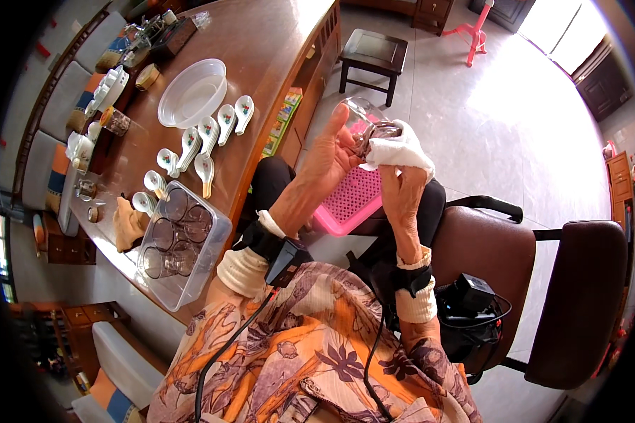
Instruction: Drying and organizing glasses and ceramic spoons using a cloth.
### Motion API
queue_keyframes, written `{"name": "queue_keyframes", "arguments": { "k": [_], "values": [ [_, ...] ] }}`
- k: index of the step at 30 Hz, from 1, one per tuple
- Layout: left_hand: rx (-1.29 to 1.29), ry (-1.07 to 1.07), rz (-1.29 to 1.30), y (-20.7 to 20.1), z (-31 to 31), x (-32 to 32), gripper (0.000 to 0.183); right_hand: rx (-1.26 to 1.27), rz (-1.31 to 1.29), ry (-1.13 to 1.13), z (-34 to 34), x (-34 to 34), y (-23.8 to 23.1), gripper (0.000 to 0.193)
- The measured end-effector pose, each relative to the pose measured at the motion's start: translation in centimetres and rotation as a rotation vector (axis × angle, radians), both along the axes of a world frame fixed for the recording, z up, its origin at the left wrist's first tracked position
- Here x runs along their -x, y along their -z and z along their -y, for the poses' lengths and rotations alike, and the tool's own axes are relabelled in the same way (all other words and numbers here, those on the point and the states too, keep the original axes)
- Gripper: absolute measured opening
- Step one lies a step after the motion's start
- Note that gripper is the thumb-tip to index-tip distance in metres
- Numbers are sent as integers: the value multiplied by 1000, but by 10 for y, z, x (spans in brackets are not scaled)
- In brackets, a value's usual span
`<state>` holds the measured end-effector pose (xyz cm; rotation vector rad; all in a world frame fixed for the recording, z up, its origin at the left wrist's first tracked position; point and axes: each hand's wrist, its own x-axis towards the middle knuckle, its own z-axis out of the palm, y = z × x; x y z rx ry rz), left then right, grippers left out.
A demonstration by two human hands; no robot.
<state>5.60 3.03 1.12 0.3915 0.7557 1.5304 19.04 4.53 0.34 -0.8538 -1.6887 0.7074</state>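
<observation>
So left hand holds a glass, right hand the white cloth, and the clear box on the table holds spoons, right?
Not quite: in the head view the clear box holds drinking glasses; the spoons lie on the table outside it. The rest stands: glass in left hand, white cloth in right hand.

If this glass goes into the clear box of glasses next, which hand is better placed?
Probably the left hand: it grips the glass and is nearer the clear box, which sits to the person's left. The right hand is farther over and holds the white cloth against the glass.
</observation>
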Motion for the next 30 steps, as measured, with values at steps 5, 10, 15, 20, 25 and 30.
{"name": "queue_keyframes", "arguments": {
  "k": [5, 10, 15, 20, 25, 30],
  "values": [
    [-82, 21, -47, -2, 4, 7, 59, 240, -279, -110, -8, 4, -22, 21],
    [-95, 38, 111, 7, -7, 11, 44, 308, -100, -129, -24, -13, -15, 24],
    [-43, -7, 188, 12, -14, 3, 48, -207, 275, -106, -16, -28, -19, 25],
    [18, 41, 80, -32, -6, -19, 60, -402, 269, 40, -13, 4, -25, 26],
    [-234, 83, 222, 30, -9, 21, 58, -421, 131, -43, -11, 19, -14, 26],
    [-86, -69, 152, 6, -11, 8, 48, -380, 247, 29, -1, 4, -16, 29]
  ]
}}
